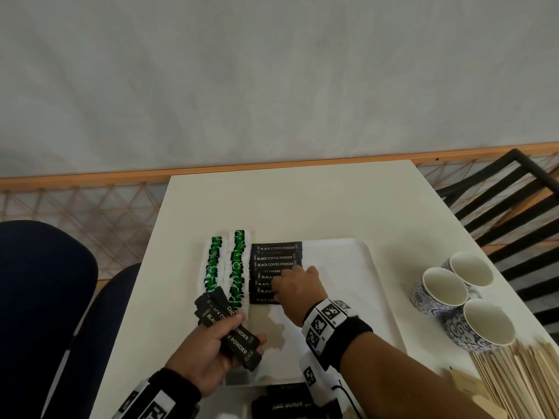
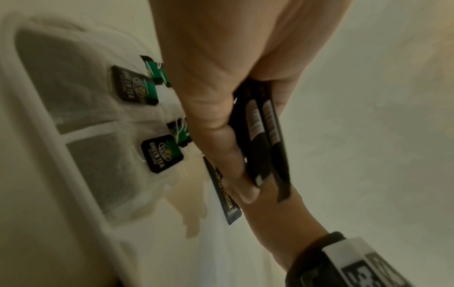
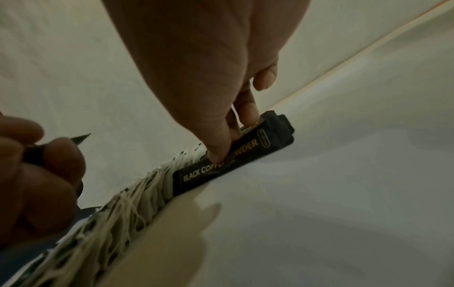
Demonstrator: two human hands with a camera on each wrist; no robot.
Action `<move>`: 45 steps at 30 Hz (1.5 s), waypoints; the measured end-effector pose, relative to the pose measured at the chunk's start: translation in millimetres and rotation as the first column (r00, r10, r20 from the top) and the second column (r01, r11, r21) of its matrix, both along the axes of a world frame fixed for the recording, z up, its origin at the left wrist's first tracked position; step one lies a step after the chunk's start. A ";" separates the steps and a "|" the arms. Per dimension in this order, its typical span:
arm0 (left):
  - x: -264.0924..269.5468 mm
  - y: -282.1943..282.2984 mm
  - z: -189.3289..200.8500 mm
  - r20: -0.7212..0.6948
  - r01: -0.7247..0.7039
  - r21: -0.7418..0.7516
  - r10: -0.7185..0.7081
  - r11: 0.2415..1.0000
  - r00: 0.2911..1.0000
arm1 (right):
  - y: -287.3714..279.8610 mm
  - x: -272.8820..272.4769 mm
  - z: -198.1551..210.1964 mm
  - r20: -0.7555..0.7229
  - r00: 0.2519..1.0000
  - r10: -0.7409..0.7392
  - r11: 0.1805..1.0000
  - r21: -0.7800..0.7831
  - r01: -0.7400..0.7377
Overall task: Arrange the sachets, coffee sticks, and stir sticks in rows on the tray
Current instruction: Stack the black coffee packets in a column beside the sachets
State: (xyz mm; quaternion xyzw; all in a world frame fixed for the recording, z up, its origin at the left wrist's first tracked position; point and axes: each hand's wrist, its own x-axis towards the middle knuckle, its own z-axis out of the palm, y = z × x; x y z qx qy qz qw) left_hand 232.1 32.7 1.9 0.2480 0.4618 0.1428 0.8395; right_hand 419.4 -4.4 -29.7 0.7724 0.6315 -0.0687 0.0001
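Observation:
A white tray (image 1: 348, 267) lies on the table. Two rows of green tea sachets (image 1: 213, 267) (image 2: 162, 153) fill its left side. Beside them runs a row of black coffee sticks (image 1: 275, 257). My right hand (image 1: 281, 285) (image 3: 228, 139) is over the near end of that row, thumb and fingers pinching the nearest coffee stick (image 3: 245, 155) there. My left hand (image 1: 239, 334) hovers at the tray's near left corner and grips a bundle of several coffee sticks (image 1: 230, 325) (image 2: 265, 136). Wooden stir sticks (image 1: 520, 379) lie in a pile at the table's near right.
Three blue-patterned cups (image 1: 444, 285) stand right of the tray. More loose coffee sticks (image 1: 284, 400) lie at the near table edge. A black chair (image 1: 514, 201) stands at the far right and a dark blue seat (image 1: 39, 297) at the left.

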 end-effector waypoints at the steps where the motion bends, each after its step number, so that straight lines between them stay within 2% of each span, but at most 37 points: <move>1: 0.1 -0.1 0.4 0.003 0.006 0.010 -0.006 1.000 1.000 | 0.5 0.3 -0.2 0.001 1.000 0.002 1.000 0.001 -0.002; 7: 0.7 0.7 1.5 0.004 0.029 0.050 -0.029 0.998 1.000 | 0.2 0.9 2.7 -0.037 0.999 0.006 0.999 0.051 -0.004; 9: 0.6 0.3 2.3 0.016 0.055 0.080 -0.057 0.995 0.998 | -0.8 -1.4 8.3 -0.164 0.986 -0.023 0.994 0.098 0.039; 10: 0.6 -0.1 2.4 0.029 0.063 0.098 -0.066 0.993 0.997 | -1.8 -2.9 11.6 -0.275 0.961 -0.026 0.993 0.104 0.057; 12: 0.9 -1.2 2.2 0.068 0.077 0.119 -0.085 0.990 0.994 | -4.3 -6.5 21.4 -0.514 0.857 -0.021 0.997 0.055 0.058; 14: 1.1 -2.4 2.3 0.091 0.122 0.137 -0.135 0.983 0.987 | -8.3 -12.6 30.5 -0.669 0.743 -0.016 1.000 -0.011 0.012; 19: 3.0 -5.2 6.4 0.096 0.202 0.185 -0.223 0.962 0.970 | -19.6 -20.9 41.5 -0.849 0.519 -0.101 0.995 -0.097 0.036; 20: 2.9 -5.1 6.8 0.099 0.207 0.180 -0.227 0.962 0.969 | -20.2 -21.0 42.1 -0.842 0.529 -0.108 0.994 -0.103 0.039; 23: 1.1 -3.8 4.6 0.096 0.200 0.149 -0.216 0.968 0.972 | -19.0 -16.0 39.2 -0.709 0.700 -0.085 0.996 -0.081 0.039; 25: -0.9 -1.9 0.5 0.069 0.168 0.127 -0.178 0.978 0.982 | -17.6 -10.6 35.4 -0.625 0.775 -0.092 0.996 -0.066 0.065; 28: -5.6 2.1 -4.6 0.036 0.120 0.116 -0.125 0.986 0.992 | -16.5 -5.0 28.5 -0.368 0.926 -0.089 0.995 -0.082 0.063; 30: -7.9 3.5 -7.5 0.020 0.115 0.125 -0.118 0.986 0.993 | -17.8 -4.5 23.5 -0.194 0.979 -0.069 0.993 -0.103 0.049; 32: -8.7 3.8 -8.5 0.013 0.118 0.138 -0.121 0.983 0.993 | -18.0 -7.1 20.8 -0.070 0.997 -0.008 0.997 -0.084 0.002; 34: -8.6 3.6 -8.8 0.018 0.122 0.147 -0.126 0.982 0.992 | -16.1 -10.6 20.7 -0.021 0.999 0.044 0.998 -0.038 -0.045; 37: -7.7 4.3 -9.3 0.030 0.121 0.145 -0.126 0.982 0.992 | -11.2 -15.0 23.5 -0.006 0.995 0.097 0.995 -0.008 -0.097; 40: -8.3 5.5 -10.6 0.046 0.123 0.137 -0.130 0.983 0.990 | -7.8 -18.9 25.3 -0.003 0.992 0.128 0.991 -0.046 -0.128; 45: -11.5 7.1 -16.0 0.021 0.129 0.137 -0.133 0.982 0.991 | -5.5 -19.3 17.7 -0.029 0.996 0.086 0.991 -0.101 -0.088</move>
